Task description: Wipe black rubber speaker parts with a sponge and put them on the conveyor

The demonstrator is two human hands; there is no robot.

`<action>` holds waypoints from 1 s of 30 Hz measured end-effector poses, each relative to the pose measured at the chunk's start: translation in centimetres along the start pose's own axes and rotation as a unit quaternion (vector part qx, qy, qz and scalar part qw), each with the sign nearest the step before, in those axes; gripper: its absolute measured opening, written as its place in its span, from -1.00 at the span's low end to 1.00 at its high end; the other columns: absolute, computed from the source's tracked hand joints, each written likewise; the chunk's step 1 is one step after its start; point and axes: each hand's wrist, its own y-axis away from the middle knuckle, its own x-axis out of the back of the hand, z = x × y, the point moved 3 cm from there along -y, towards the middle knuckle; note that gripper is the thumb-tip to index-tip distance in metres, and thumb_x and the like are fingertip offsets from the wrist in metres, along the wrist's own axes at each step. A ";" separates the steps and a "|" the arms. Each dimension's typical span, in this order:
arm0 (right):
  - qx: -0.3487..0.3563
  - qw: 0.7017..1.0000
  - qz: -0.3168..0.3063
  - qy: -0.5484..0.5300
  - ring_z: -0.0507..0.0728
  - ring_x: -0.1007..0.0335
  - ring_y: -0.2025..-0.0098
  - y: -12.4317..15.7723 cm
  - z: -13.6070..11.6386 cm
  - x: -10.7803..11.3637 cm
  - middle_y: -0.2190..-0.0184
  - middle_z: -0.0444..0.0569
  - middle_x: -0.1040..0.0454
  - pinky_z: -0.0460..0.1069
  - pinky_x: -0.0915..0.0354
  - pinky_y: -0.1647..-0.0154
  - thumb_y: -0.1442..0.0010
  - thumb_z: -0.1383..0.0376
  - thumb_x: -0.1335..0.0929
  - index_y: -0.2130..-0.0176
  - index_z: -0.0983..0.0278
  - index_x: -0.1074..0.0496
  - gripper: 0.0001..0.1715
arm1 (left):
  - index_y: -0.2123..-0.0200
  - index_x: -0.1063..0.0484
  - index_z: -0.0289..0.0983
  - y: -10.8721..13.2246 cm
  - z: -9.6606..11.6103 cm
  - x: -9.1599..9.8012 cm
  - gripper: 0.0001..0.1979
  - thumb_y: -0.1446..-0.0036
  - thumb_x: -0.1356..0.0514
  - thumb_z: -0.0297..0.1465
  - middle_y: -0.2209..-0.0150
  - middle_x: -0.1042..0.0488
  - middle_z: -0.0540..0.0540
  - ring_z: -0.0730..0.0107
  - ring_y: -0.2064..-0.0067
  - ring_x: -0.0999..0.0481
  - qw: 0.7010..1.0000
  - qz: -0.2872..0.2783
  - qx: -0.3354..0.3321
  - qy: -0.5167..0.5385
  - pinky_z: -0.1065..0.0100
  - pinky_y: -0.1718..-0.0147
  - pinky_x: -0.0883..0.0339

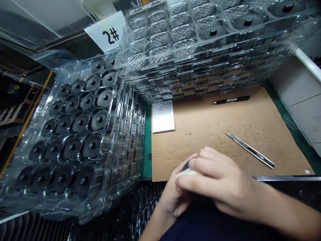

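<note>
Both hands meet at the near edge of the cardboard sheet (195,134). My left hand (173,194) is curled around a dark part (185,165), of which only a small piece shows. Fingers of my right hand (218,177) are closed over a white item (187,172) pressed against that part; its shape is mostly covered. A utility knife (250,150) lies on the cardboard to the right of the hands, and a black pen (230,100) rests farther back. Near the cardboard's left edge is a printed paper (163,117).
Stacked clear trays (125,134) with round black parts (99,119) stand at the left. Another tall tray stack (200,73), partly filled, spans the back. A "2#" sign (106,31) stands behind. A metal edge (288,178) runs at the near right.
</note>
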 end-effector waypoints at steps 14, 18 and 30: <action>-0.341 0.920 -0.105 -0.164 0.13 -0.44 0.11 9.6 6.2 -7.2 0.14 0.00 -0.50 0.04 -0.37 0.09 -0.25 0.25 -0.20 0.09 0.18 -0.42 -0.70 | -0.08 -0.32 -0.19 0.6 -0.3 0.9 -0.36 0.11 -0.33 -0.20 -0.15 -0.32 -0.20 -0.03 -0.07 -0.40 0.981 -0.145 0.039 0.123 0.22 0.11 -0.42; -0.315 0.935 -0.036 -0.159 0.13 -0.48 0.17 9.5 5.6 -6.6 0.21 -0.06 -0.53 -0.01 -0.41 0.18 -0.23 0.24 -0.23 0.15 0.13 -0.45 -0.75 | -0.07 -0.32 -0.18 0.6 -0.1 0.8 -0.44 0.04 -0.30 -0.23 -0.15 -0.31 -0.18 0.01 -0.06 -0.40 0.982 -0.144 0.047 0.116 0.25 0.10 -0.42; -0.057 0.990 0.121 0.042 0.03 -0.36 0.32 2.8 -0.9 0.7 0.23 -0.08 -0.51 -0.03 -0.21 0.30 -0.20 0.42 -0.26 0.00 0.21 -0.37 -0.64 | -0.04 -0.37 -0.24 0.6 -1.1 0.2 -0.33 0.18 -0.38 -0.18 0.09 -0.49 -0.10 0.15 0.00 -0.44 0.998 -0.057 -0.016 -0.004 0.34 0.03 -0.30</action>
